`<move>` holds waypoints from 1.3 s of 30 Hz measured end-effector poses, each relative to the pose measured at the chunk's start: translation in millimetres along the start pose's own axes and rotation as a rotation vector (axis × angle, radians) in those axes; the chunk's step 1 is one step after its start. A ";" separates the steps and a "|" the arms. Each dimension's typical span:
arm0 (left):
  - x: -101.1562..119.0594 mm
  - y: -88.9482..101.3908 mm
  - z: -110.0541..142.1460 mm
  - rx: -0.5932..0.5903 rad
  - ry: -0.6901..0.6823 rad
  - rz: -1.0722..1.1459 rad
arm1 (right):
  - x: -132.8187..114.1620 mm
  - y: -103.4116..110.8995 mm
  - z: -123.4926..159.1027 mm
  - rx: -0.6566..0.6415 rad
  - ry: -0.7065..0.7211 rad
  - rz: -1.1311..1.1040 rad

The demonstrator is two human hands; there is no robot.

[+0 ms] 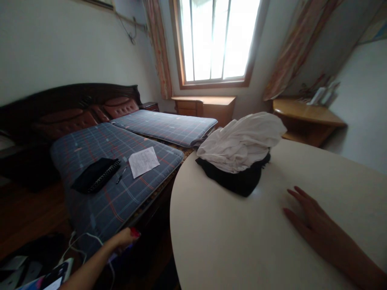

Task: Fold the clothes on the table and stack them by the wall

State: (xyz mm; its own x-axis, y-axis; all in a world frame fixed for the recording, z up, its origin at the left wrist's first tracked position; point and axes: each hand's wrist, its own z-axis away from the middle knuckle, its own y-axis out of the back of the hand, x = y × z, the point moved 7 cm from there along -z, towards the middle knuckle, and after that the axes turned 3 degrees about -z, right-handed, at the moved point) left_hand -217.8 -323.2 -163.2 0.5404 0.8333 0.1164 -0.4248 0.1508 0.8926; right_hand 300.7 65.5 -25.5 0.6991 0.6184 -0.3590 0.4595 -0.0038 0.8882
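On the round white table (205, 237) lies a crumpled white cloth (242, 139) on top of a folded black cloth (238, 183). My right hand (308, 213) is held over the tabletop, to the right of these cloths, with its fingers stretched and apart and nothing in them. Low beside the table's left edge, my left hand (123, 238) is closed. Something red and something bluish show at its fingers, but dim light and blur hide what it is. A white cable (86, 235) runs close to that forearm.
A checked mattress (99, 145) bears a black bag (96, 175), a pen (121, 175) and a written sheet of paper (143, 162). Phones (57, 276) sit at the lower left. A wooden desk (216, 101) stands under the window; a corner shelf (305, 110) is at the right.
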 end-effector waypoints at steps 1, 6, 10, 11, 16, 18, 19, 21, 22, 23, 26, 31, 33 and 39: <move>17.6 27.5 -4.7 0.079 -0.044 0.050 | 0.4 -0.9 -0.3 0.006 0.011 0.004; 129.2 166.4 1.2 0.556 -0.298 0.282 | 0.2 -1.8 -2.9 0.048 0.054 0.075; 272.9 200.4 77.1 0.788 -0.710 0.445 | -5.7 6.1 -1.6 0.064 0.054 0.130; 318.1 193.4 107.7 0.783 -0.953 0.459 | -7.6 8.2 -1.0 0.049 0.057 0.130; 496.4 95.5 215.1 0.566 -1.711 0.043 | -5.5 23.0 -3.2 -0.058 0.032 0.119; 540.7 62.7 208.9 0.489 -1.659 -0.039 | 4.7 29.9 -5.8 -0.087 -0.034 0.144; 557.5 49.2 199.1 0.454 -1.598 -0.078 | 12.1 33.8 -6.6 -0.080 -0.089 0.165; 579.4 30.1 178.8 0.398 -1.508 -0.107 | 27.6 40.7 -5.9 -0.036 -0.208 0.204; 585.2 24.7 171.4 0.393 -1.492 -0.103 | 34.3 42.7 -4.4 -0.012 -0.261 0.216; 588.3 20.4 165.4 0.385 -1.483 -0.104 | 39.6 42.9 -2.5 -0.002 -0.300 0.221; 588.2 13.5 157.2 0.359 -1.482 -0.120 | 47.8 37.5 2.6 -0.030 -0.354 0.207; 584.5 12.8 157.6 0.326 -1.488 -0.158 | 52.5 33.4 5.2 -0.069 -0.409 0.177; 585.0 13.5 157.6 0.312 -1.509 -0.171 | 52.9 32.9 4.6 -0.080 -0.405 0.167; 584.1 12.1 153.5 0.289 -1.522 -0.194 | 52.7 32.3 4.9 -0.098 -0.399 0.165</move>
State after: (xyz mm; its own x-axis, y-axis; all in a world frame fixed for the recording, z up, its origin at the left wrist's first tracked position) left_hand 204.2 83.8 -17.5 0.8435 -0.5159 0.1495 -0.2120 -0.0640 0.9752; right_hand 355.1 94.1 -17.1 0.9243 0.2641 -0.2754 0.2831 0.0091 0.9590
